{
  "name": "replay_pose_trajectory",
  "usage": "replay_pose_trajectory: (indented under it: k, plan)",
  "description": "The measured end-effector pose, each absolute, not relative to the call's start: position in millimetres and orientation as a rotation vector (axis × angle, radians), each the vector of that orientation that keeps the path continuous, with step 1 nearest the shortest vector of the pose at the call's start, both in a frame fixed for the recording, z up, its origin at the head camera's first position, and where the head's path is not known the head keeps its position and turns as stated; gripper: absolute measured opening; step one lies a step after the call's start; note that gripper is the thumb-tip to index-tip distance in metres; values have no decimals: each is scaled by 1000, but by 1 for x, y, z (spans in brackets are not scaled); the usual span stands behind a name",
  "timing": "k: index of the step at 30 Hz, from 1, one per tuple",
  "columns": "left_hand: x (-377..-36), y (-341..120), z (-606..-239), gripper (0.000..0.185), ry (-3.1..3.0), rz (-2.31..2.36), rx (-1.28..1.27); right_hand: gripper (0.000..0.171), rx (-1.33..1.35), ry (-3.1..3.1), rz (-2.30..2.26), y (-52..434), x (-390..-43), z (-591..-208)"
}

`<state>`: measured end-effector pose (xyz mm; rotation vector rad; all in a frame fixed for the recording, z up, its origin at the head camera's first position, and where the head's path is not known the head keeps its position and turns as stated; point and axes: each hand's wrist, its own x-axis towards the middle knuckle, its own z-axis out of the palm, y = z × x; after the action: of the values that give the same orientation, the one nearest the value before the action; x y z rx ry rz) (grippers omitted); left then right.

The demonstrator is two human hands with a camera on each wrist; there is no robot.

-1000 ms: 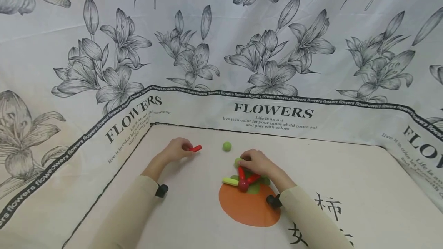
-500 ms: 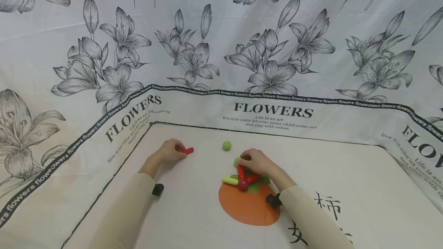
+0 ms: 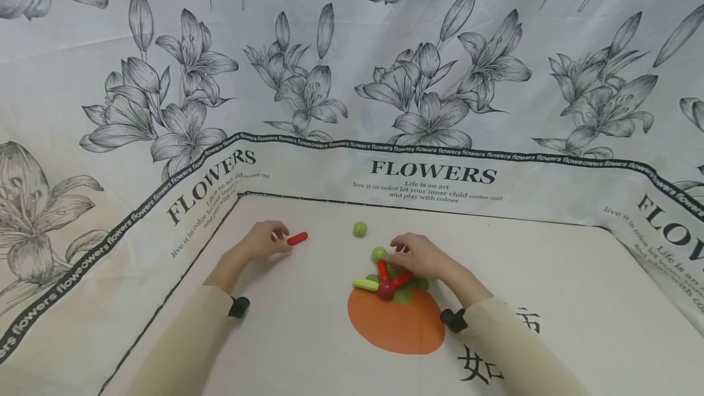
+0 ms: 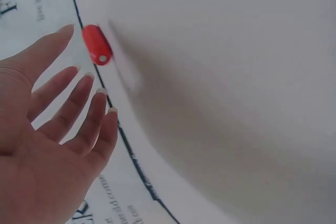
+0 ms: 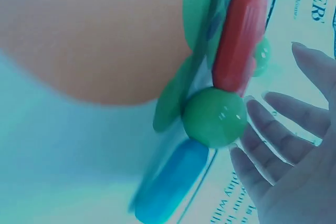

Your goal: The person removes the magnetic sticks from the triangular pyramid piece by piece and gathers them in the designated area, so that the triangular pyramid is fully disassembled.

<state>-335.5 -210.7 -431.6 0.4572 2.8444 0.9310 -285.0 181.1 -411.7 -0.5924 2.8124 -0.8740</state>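
Note:
My left hand [image 3: 269,240] lies open on the cloth, its fingers straight [image 4: 79,103], just left of a loose red stick [image 3: 297,238] [image 4: 97,44] that it does not hold. My right hand [image 3: 412,255] hovers open with spread fingers [image 5: 283,124] over a small build: a dark red ball [image 3: 387,289] with two red sticks [image 3: 383,271] and a yellow-green stick [image 3: 365,285]. A green ball [image 3: 379,253] sits at the hand's fingertips. In the right wrist view, a red stick [image 5: 239,40] joins a green ball [image 5: 214,117] and a blue stick [image 5: 170,187].
A second green ball [image 3: 360,228] lies alone between the hands, farther back. The build sits on an orange circle with green leaves [image 3: 396,326] printed on the cloth. Flower-printed cloth walls [image 3: 429,176] rise on the back, left and right.
My left hand moved the red stick leftward, let it go and drew back. My right hand opened and shifted slightly right, uncovering the green ball.

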Motion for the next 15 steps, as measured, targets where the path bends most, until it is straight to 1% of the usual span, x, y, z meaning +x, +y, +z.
replay_pose_trajectory:
  k: [2, 4, 8, 11, 15]
  plan:
    - [-330, -210, -429, 35, 2850, 951, 500, 45, -608, 2838, -864, 185, -278, -407]
    - [-323, -206, -425, 38, 2853, 970, 538, 43, -637, 2872, -859, 188, -271, -403]
    - [-303, -182, -415, 43, 2831, 951, 676, 32, -741, 2872, -875, 191, -257, -401]
    - [-288, -159, -409, 42, 2789, 928, 771, 24, -817, 2825, -909, 191, -249, -403]
    - [-277, -134, -409, 41, 2728, 941, 795, 19, -884, 2783, -950, 190, -244, -409]
